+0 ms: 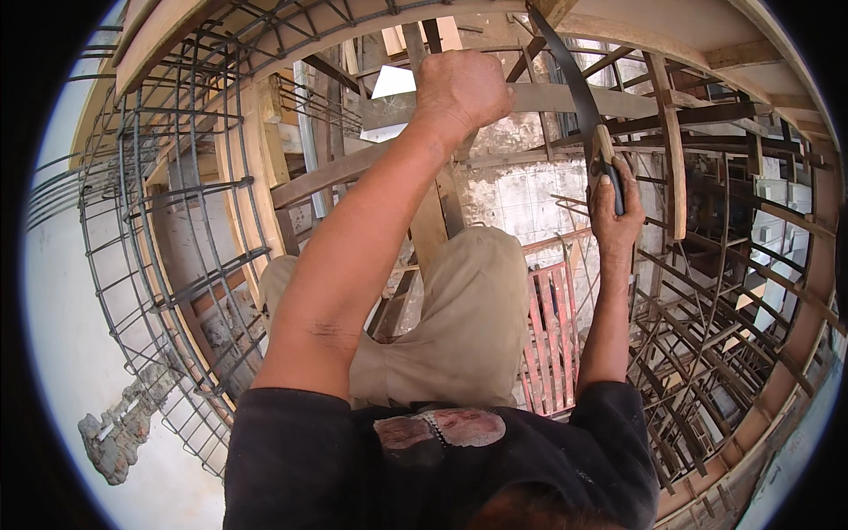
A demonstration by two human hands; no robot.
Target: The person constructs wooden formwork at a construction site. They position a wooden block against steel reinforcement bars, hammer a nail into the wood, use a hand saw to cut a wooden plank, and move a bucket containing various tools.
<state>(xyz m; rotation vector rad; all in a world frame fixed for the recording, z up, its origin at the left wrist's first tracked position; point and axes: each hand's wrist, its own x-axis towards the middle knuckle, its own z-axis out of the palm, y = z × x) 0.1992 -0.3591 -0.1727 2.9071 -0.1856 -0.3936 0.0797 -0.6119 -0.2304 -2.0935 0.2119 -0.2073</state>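
Forward juts the handsaw (583, 102) from the right hand (616, 212) clamped on it; the left hand (463, 87) hides its hold.

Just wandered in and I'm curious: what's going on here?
A person is among wooden framing, with a rebar cage to the left. The right hand holds a handsaw by its handle, pointed away from the body. The left hand is closed, overlapping a wooden beam in this view; what it might grip is hidden.
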